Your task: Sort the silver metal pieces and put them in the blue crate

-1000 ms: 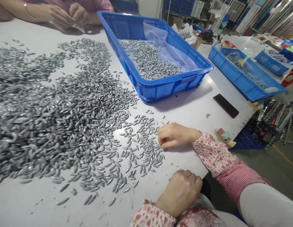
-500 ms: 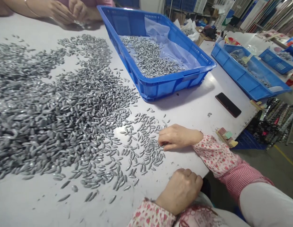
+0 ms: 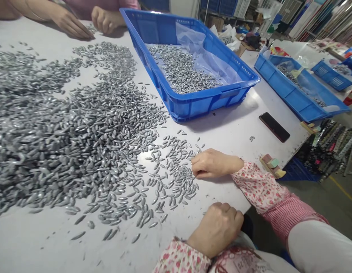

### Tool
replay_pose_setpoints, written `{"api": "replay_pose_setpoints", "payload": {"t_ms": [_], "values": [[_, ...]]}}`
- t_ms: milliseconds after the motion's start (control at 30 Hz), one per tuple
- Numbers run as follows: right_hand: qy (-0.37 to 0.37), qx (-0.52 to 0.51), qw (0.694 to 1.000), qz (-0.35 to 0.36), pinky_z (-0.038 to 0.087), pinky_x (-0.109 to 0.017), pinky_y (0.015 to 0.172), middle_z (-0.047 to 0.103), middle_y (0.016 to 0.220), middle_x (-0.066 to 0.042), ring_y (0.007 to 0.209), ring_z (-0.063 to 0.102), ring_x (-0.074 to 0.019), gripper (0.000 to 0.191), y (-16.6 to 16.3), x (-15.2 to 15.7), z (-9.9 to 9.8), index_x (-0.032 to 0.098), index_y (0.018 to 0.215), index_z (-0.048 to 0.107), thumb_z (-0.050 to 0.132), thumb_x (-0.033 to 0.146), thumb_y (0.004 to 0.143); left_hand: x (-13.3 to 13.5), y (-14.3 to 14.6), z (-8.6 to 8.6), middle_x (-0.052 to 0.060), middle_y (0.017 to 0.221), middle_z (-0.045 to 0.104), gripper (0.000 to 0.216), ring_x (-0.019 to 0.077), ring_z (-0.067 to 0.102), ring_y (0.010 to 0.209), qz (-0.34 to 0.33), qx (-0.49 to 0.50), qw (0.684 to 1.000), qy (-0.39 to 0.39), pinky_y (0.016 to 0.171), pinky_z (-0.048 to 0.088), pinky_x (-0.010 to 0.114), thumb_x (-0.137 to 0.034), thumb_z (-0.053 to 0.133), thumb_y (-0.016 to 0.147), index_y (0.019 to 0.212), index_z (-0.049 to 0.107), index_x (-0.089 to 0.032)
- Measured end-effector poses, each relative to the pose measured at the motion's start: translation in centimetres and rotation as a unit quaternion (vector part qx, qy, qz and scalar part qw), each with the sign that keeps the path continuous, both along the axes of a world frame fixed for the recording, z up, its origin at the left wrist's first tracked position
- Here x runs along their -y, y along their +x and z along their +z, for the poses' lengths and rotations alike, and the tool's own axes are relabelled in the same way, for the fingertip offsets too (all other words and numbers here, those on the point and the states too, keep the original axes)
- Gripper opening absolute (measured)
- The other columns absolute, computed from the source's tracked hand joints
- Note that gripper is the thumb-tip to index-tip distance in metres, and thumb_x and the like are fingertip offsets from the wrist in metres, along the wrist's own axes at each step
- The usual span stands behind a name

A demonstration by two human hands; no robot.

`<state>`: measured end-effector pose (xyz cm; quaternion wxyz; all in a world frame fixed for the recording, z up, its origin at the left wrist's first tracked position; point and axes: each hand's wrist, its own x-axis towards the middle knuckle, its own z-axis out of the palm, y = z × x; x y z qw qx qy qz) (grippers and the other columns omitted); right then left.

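Small grey, pointed-oval pieces (image 3: 87, 132) with a shiny surface cover much of the white table (image 3: 30, 242). A thinner scatter of the same pieces (image 3: 176, 159) reaches my right hand (image 3: 211, 163). That hand rests palm down at the scatter's right edge, fingers curled closed, the fingertips against the table beside the pieces. Whatever it may pinch is hidden. My left hand (image 3: 219, 225) lies closed at the near table edge, knuckles up, with nothing showing in it. Both wrists wear strawberry-print sleeves (image 3: 257, 185).
A large blue crate (image 3: 204, 96), lined with clear plastic, holds more grey pieces. Beyond it are another blue crate (image 3: 292, 91), a dark phone (image 3: 274, 126) and small coloured blocks (image 3: 272, 165). Across the table, a co-worker's hands (image 3: 70, 24) are over some pieces.
My right hand's fingers have tucked in slightly, at nearly the same spot. My left hand has not moved. The co-worker's two hands have moved apart and lower to the table.
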<state>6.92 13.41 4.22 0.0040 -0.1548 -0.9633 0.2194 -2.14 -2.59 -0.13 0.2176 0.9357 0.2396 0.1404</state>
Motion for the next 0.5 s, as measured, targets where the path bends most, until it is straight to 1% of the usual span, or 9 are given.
{"api": "replay_pose_setpoints", "payload": {"t_ms": [167,333,500], "values": [[-0.031,0.014,0.999,0.009,0.03,-0.025,0.061,0.065,0.076,0.001,0.072,0.054,-0.0115,0.014,0.1,0.0,0.2,0.017,0.073,0.066,0.061,0.015,0.086,0.0,0.0,-0.1,0.0,0.079,0.062,0.014,0.0206,0.06,0.069,0.002,0.005,1.0,0.002,0.058,0.045,0.034,-0.016,0.063,0.092,0.086,0.05,-0.016],[-0.098,0.053,0.994,0.007,0.033,-0.023,0.062,0.07,0.078,0.001,0.071,0.057,-0.0108,0.011,0.2,0.0,0.8,0.018,0.074,0.071,0.066,0.017,0.084,0.1,0.1,-0.2,0.0,0.079,0.062,0.015,0.0206,0.059,0.068,0.01,0.013,1.0,0.011,0.057,0.044,0.034,-0.017,0.065,0.09,0.086,0.05,-0.016],[-0.108,0.079,0.991,0.01,0.033,-0.024,0.063,0.07,0.074,0.002,0.068,0.057,-0.0104,0.01,0.2,0.0,1.1,0.018,0.075,0.071,0.067,0.017,0.084,0.1,0.1,-0.3,0.0,0.078,0.062,0.016,0.0206,0.059,0.067,0.01,0.014,1.0,0.011,0.056,0.044,0.034,-0.016,0.065,0.09,0.085,0.05,-0.016]]}}
